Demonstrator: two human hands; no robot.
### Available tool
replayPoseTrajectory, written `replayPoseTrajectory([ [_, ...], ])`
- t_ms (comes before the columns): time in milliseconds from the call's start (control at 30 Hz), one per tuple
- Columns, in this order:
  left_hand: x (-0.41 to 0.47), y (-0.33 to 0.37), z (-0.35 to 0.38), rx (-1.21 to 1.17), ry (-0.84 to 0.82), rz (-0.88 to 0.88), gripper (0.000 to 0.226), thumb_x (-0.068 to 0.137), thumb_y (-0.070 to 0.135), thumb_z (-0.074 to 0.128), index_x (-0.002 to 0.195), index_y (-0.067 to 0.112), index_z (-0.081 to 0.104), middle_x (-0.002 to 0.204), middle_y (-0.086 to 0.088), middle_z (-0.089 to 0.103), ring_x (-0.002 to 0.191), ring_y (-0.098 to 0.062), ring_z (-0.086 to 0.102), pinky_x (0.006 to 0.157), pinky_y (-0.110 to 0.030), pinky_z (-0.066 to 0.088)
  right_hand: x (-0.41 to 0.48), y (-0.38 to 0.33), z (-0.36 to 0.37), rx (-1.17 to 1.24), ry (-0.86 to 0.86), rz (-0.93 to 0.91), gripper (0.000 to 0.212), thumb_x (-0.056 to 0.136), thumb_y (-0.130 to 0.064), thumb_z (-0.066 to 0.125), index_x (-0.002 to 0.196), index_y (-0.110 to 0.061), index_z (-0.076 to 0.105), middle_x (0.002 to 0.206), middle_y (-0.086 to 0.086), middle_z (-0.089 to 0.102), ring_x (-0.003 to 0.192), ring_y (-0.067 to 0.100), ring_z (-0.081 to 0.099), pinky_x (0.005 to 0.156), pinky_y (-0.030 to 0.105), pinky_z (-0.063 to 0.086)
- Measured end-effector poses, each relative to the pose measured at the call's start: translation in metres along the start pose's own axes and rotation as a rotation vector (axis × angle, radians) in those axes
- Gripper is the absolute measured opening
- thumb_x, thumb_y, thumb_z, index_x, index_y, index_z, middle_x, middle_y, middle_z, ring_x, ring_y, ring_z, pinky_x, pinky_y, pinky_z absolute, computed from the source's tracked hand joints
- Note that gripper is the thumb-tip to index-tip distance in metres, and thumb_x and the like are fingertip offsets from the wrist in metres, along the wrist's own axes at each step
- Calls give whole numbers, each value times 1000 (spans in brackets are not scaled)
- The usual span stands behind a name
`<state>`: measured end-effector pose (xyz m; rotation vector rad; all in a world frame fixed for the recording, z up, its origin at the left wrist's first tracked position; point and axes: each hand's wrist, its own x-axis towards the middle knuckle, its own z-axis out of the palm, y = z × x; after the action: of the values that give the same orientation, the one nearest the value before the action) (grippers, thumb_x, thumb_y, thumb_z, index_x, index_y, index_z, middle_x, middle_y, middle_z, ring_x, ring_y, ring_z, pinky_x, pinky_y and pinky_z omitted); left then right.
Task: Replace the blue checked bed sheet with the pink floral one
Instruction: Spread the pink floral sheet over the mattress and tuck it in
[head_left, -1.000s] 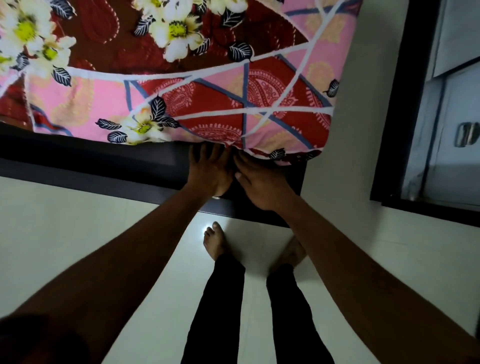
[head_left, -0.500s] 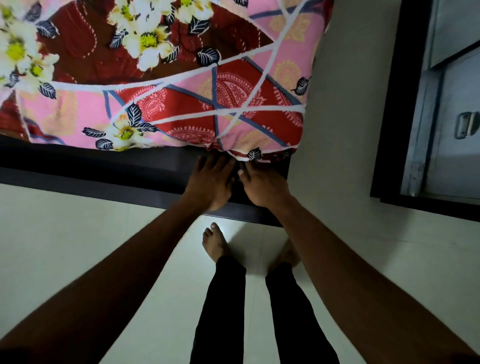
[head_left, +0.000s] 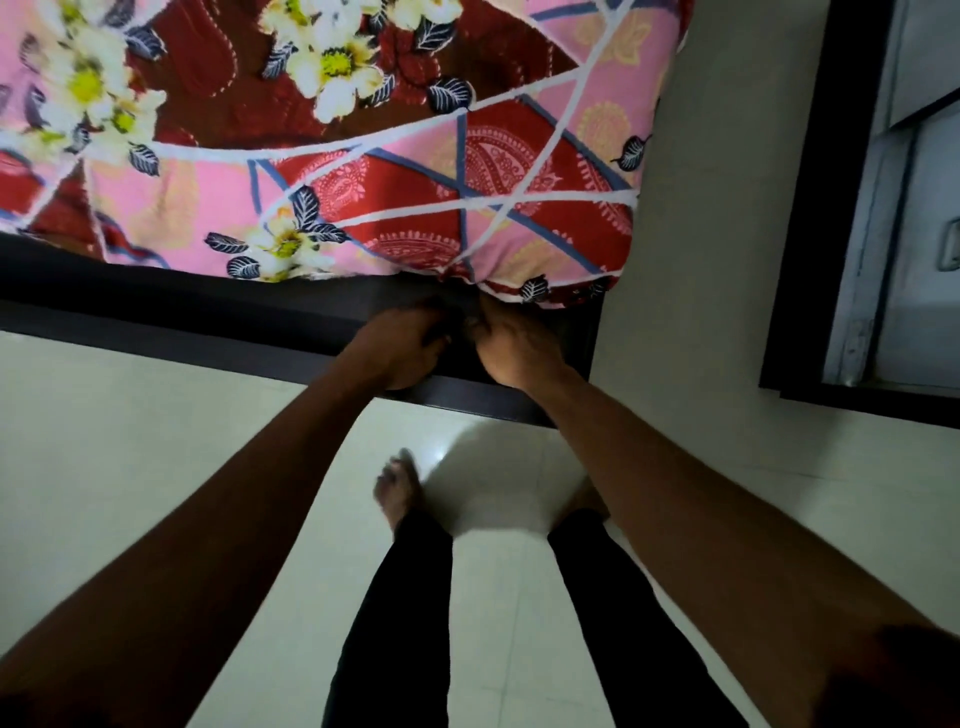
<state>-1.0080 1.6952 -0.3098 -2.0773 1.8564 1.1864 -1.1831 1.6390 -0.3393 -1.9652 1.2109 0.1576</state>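
Both our hands meet at the near corner of the bed. Our left hand (head_left: 402, 348) and right hand (head_left: 511, 351) sit knuckle to knuckle, fingers curled inward against the dark, flat-faced bed frame (head_left: 208, 317), just under the hem of the pink floral sheet (head_left: 415, 208). Blur and shadow hide the fingertips, so we cannot tell whether either hand pinches cloth or is only balled up. Right above them the hem gathers into a small pucker. The sheet is soft printed cloth: pink and deep red patches with paisley, crossed by white and blue bands, plus white daisies and dark leaves. It lies drawn smooth on top of the frame, its near edge running left to right and dipping slightly rightward to a rounded corner. Beneath us lie a glossy pale tiled floor (head_left: 130, 441), our black trousers (head_left: 395, 623) and a bare foot (head_left: 397, 488); at right stands a pale door (head_left: 893, 234)
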Motion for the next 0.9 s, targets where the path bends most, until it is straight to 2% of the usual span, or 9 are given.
replayPoseTrajectory([
  [67, -25, -20, -11, -53, 85, 39, 53, 90, 38, 44, 136, 18, 60, 138, -9, 61, 121, -33, 59, 100, -39, 46, -12, -11, -1, -35, -96, 49, 52, 102, -31, 49, 150, -12, 44, 148, 15, 50, 133, 35, 50, 108, 40, 41],
  [133, -48, -49, -20, -128, 165, 7, 53, 88, 36, 44, 132, 16, 64, 133, -9, 65, 120, -31, 61, 99, -36, 46, -24, -26, 4, -65, -155, 79, 45, 103, -34, 49, 142, -12, 53, 146, 12, 53, 132, 34, 50, 107, 40, 41],
  [300, -110, -138, -42, -287, 318, 3, 34, 80, 18, 50, 101, 9, 76, 104, -10, 73, 98, -33, 67, 88, -33, 46, -41, -121, 44, -83, 22, 44, 35, 97, -37, 56, 127, -24, 66, 132, 2, 62, 118, 29, 56, 99, 44, 48],
  [400, -157, -200, -55, -339, 424, 34, 27, 83, 18, 52, 95, 10, 75, 96, -8, 73, 89, -26, 64, 84, -34, 48, -23, -205, 77, 50, 48, 76, 28, 93, -33, 60, 117, -25, 71, 120, 3, 67, 110, 27, 62, 95, 44, 51],
  [467, -188, -245, -68, -368, 453, 26, 32, 85, 25, 48, 97, 11, 74, 99, -7, 73, 93, -24, 61, 86, -33, 45, 0, -263, 100, 182, 54, 98, 21, 95, -20, 64, 113, -17, 74, 115, 5, 70, 107, 25, 64, 96, 41, 50],
  [533, -215, -296, -81, -353, 458, -26, 34, 87, 29, 47, 101, 14, 74, 105, -4, 73, 99, -24, 62, 89, -33, 45, 25, -326, 124, 286, 38, 101, 19, 96, -12, 63, 111, -10, 75, 113, 8, 72, 105, 25, 66, 93, 31, 50],
  [633, -246, -360, -103, -355, 493, -135, 33, 87, 28, 51, 107, 15, 74, 110, -3, 72, 104, -27, 62, 94, -35, 45, 62, -412, 152, 331, -48, 51, 22, 99, -13, 59, 116, -9, 73, 115, 7, 72, 107, 21, 66, 87, 20, 44],
  [767, -269, -426, -129, -318, 612, -236, 31, 86, 28, 53, 104, 14, 74, 106, -5, 72, 102, -31, 62, 92, -43, 50, 98, -495, 187, 291, -158, -41, 32, 102, -18, 55, 131, -9, 65, 131, 7, 66, 123, 22, 59, 106, 32, 44],
  [900, -268, -482, -157, -337, 731, -219, 29, 85, 24, 54, 103, 11, 73, 103, -6, 72, 98, -30, 65, 92, -40, 49, 133, -548, 219, 182, -200, -114, 39, 103, -23, 54, 139, -7, 58, 144, 11, 56, 136, 25, 49, 113, 31, 32],
])
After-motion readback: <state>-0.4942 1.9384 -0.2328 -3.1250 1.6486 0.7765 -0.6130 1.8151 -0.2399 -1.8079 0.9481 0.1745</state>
